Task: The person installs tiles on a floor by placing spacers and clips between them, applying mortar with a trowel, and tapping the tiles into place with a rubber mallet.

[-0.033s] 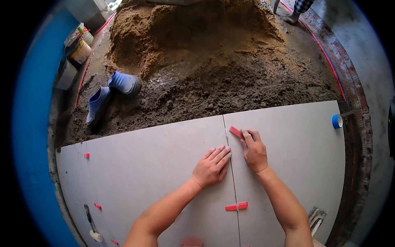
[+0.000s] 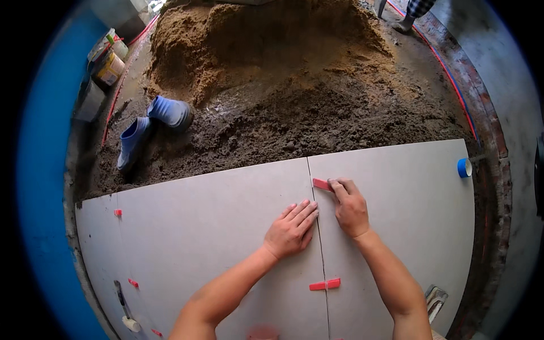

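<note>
The red leveling wedge (image 2: 322, 184) has swung flatter, its tip beside the tile seam (image 2: 321, 252).
Our right hand (image 2: 350, 207) pinches it over the right tile (image 2: 413, 198); our left hand (image 2: 292, 229) rests flat, fingers slightly spread, on the left tile (image 2: 192, 226).

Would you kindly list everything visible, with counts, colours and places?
Large floor tiles: at least three, pale grey, foreground
Slim plastic wedges: at least five, red, two at central seam, three left
Mallet: one, white head, dark handle, lower left
Flat tool: one, metallic grey, lower right
Round roll: one, blue, right tile edge
Ankle boots: two, blue, upper left
Sand heap: one, brown, top centre
Damp mortar bed: one, dark, behind tiles
Buckets: about three, pale, upper left
Thin pipes: several, red or blue, along edges
Walls: two, blue left, grey right
Another person's foot: one, greyish, top right
Left hand: one, bare, flat on tile
Right hand: one, bare, wedge in grip
</note>
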{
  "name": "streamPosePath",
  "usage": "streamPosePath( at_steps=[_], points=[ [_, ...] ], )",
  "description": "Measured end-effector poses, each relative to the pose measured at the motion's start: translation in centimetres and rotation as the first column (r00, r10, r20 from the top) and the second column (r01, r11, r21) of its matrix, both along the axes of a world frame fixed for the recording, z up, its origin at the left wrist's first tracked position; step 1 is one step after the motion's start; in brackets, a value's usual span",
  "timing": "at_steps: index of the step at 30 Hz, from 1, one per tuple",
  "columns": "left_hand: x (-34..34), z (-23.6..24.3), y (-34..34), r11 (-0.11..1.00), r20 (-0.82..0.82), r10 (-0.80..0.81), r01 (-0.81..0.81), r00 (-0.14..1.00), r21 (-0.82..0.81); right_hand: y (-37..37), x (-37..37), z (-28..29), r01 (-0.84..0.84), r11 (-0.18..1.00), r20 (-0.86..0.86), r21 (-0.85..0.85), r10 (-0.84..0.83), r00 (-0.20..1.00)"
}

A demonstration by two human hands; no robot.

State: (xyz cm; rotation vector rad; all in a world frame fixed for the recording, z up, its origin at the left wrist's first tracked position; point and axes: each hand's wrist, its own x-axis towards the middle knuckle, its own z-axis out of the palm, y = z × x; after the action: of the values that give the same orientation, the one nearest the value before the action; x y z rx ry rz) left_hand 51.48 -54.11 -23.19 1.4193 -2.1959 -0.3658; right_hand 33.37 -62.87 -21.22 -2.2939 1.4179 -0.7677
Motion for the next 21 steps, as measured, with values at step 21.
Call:
streamPosePath(
  at_steps=[21],
  points=[
    [1.2,-2.5,1.2,1.0,-0.145,0.007,-0.005,0.989,0.017,-4.9,2.3,-1.0,-0.24,0.927,0.017,0.29,0.245,0.969]
  ],
)
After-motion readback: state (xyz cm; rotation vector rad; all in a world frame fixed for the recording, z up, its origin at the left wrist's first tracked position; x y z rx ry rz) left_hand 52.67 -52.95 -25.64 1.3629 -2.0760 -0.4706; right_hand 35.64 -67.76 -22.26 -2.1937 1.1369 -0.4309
